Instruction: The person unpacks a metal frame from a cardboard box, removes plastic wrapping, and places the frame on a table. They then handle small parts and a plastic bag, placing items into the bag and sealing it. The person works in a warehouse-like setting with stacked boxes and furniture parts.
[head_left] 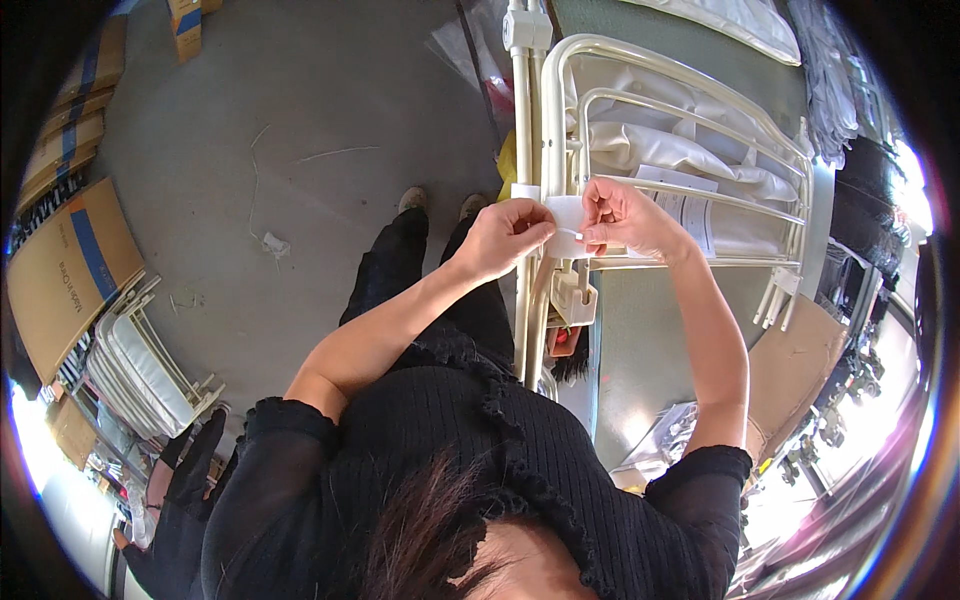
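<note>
A folded cream metal-tube frame (553, 120) with pale fabric panels lies on the table to my right. Around its near-side tubes sits a white wrap (566, 211). My left hand (508, 238) is closed at the wrap's left side, thumb and forefinger pinched together at a thin white strip (567, 233). On the other side my right hand (628, 220) pinches the strip's right end between thumb and fingertips. The strip crosses the front of the wrap between both hands. Just below is a cream plastic bracket (573, 298) on the tubes.
A printed sheet (686, 215) lies among the frame's bars. The grey-green table (640, 330) extends under it, with plastic-wrapped items (655, 445) nearer me. Cardboard boxes (75, 270) and another folded frame (145, 370) stand at left. String litter (273, 244) lies on the floor.
</note>
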